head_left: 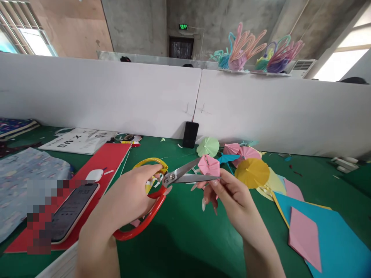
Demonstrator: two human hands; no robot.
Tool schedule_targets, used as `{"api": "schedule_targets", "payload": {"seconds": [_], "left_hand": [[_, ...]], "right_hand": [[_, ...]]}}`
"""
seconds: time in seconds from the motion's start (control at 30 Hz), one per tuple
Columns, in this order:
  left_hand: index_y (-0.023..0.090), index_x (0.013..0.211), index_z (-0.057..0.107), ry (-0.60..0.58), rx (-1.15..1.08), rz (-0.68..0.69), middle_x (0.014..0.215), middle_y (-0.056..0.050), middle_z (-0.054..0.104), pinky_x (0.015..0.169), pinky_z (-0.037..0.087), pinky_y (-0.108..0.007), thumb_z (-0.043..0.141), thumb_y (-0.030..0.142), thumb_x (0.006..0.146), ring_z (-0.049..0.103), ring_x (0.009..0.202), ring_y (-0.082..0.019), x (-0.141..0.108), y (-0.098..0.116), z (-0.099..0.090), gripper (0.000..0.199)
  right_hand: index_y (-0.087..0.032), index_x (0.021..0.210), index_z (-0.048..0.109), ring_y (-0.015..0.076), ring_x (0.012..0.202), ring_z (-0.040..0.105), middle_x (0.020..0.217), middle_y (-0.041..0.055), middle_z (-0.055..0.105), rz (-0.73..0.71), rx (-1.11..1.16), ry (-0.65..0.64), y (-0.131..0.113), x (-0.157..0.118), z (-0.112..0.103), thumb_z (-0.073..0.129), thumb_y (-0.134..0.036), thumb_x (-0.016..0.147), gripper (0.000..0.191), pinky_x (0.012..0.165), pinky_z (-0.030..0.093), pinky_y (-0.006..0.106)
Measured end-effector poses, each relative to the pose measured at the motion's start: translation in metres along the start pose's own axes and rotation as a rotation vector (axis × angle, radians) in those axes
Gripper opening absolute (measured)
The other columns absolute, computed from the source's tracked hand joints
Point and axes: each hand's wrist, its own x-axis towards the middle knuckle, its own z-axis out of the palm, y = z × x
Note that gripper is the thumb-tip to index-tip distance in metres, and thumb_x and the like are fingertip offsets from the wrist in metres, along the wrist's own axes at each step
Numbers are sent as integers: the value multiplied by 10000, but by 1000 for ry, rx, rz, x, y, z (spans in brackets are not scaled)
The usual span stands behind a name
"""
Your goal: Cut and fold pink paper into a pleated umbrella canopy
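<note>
The left hand (127, 199) grips scissors (171, 177), blades spread around the folded pink paper (209, 166) that the right hand (233, 199) pinches above the middle of the tabletop (179, 239), left of the yellow paper umbrella (252, 173).

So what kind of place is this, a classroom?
Maybe a craft room or workshop, though I can't be sure. There are big scissors, little paper umbrellas on a green table, and a lit exit sign on the bare grey wall.
</note>
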Motion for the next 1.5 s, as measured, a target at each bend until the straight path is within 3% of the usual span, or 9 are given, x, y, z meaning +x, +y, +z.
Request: {"api": "schedule_targets", "payload": {"seconds": [0.13, 0.33, 0.47, 0.6, 0.83, 1.07, 1.3, 1.5], "left_hand": [[309, 1225, 539, -27, 28, 85, 722, 17, 700, 315, 318, -232, 570, 340, 759, 558, 350, -153, -4, 5, 1, 468], [271, 1133, 566, 82, 311, 314, 979, -23, 690, 513, 410, -248, 540, 352, 802, 651, 719, -205, -7, 18, -1, 342], [274, 1141, 542, 46, 331, 311, 945, -4, 689, 493, 392, -241, 518, 301, 809, 618, 654, -176, -10, 20, -1, 333], [280, 1116, 546, 36, 344, 327, 1019, -17, 674, 499, 394, -242, 522, 293, 804, 629, 726, -196, -12, 19, 0, 313], [283, 1123, 539, 8, 326, 324, 1034, -20, 670, 508, 395, -249, 517, 285, 798, 646, 758, -213, -15, 21, 3, 326], [249, 1104, 581, -60, 200, 314, 947, -41, 672, 571, 409, -256, 536, 265, 765, 648, 825, -243, -19, 28, 3, 343], [237, 937, 623, -104, 144, 297, 871, -28, 667, 605, 417, -257, 514, 326, 801, 638, 796, -220, -20, 33, 0, 196], [237, 985, 617, -117, 135, 284, 925, -28, 666, 587, 407, -248, 526, 315, 785, 624, 755, -199, -22, 35, -1, 232]], "right_hand": [[-208, 962, 611, 119, 560, 552, 687, 14, 589, 2, -63, -16, 1, -4, -1, 401, -295, 971, 227, 463, 453, 203], [-212, 1040, 607, 124, 630, 527, 753, 19, 618, -26, -125, -21, 2, -7, -1, 417, -245, 967, 207, 530, 482, 199], [-211, 933, 629, 112, 648, 530, 820, 25, 617, -76, -108, -17, 0, -7, 0, 416, -217, 964, 215, 540, 485, 185], [-212, 866, 635, 100, 630, 520, 877, 25, 617, -104, -133, -16, -2, -9, 0, 409, -197, 964, 246, 537, 472, 187], [-235, 954, 629, 99, 646, 542, 782, -6, 626, -137, -226, -39, -7, -12, -7, 412, -180, 965, 223, 563, 475, 166], [-231, 774, 610, 81, 609, 550, 717, -21, 606, -230, -333, -30, -17, -15, -12, 426, -131, 942, 270, 515, 469, 118], [-237, 818, 625, 77, 602, 554, 746, -15, 621, -282, -360, -68, -19, -15, -15, 415, -100, 932, 275, 519, 478, 120], [-229, 860, 642, 83, 578, 561, 753, 0, 652, -296, -358, -102, -21, -15, -16, 405, -92, 928, 282, 502, 483, 134]]}}
